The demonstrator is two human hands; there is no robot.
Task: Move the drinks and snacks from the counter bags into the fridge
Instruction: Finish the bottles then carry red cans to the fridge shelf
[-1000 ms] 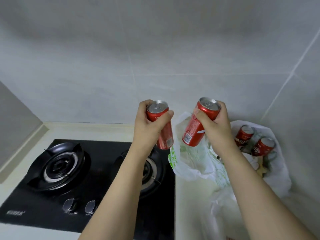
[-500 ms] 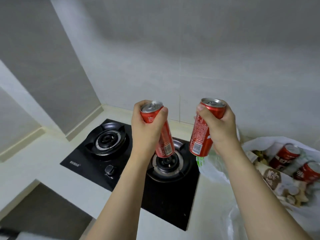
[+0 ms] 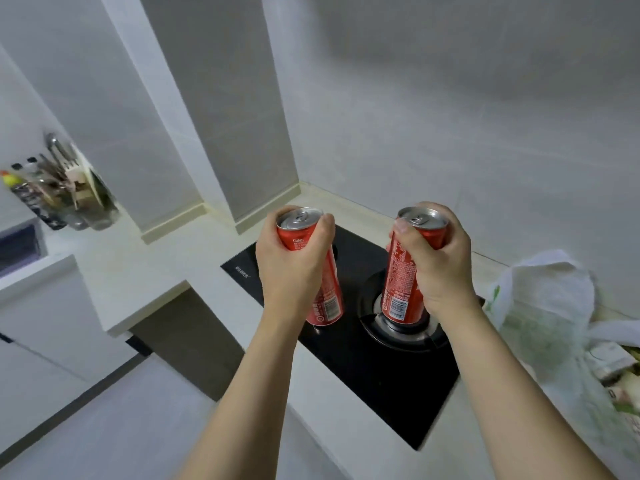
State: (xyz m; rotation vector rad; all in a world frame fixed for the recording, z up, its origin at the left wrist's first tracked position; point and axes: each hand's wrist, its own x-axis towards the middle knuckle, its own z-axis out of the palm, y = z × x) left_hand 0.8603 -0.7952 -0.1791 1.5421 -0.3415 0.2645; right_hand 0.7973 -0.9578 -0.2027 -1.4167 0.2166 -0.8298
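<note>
1. Head view, the hands: the left hand (image 3: 294, 268) has its fingers curled round a red can (image 3: 313, 265), gripping the upper half so the silver top shows above the thumb. The right hand (image 3: 438, 261) grips a second red can (image 3: 405, 271) the same way, fingers closed round its upper body. Both cans are in the air over the black stove (image 3: 398, 386), tilted a little, well apart from each other.

2. Head view, the surroundings: the stove is set into the desk (image 3: 145, 271), close to its back edge. At the right edge of the desk sits a white plastic bag (image 3: 540, 306), crumpled and open, with what look like more packets inside — too blurred to name. On the far left stands a rack of kitchen tools (image 3: 59, 188). No fridge is in view.

3. Handling, as a judgement: the cans look sealed and so probably full — fairly heavy for their size, stiff, smooth-sided and possibly slippery. A full wrap round the middle of the body suits them best; a dropped can would likely dent. The bag is soft and limp, so items are best lifted out of it rather than dragged.
</note>
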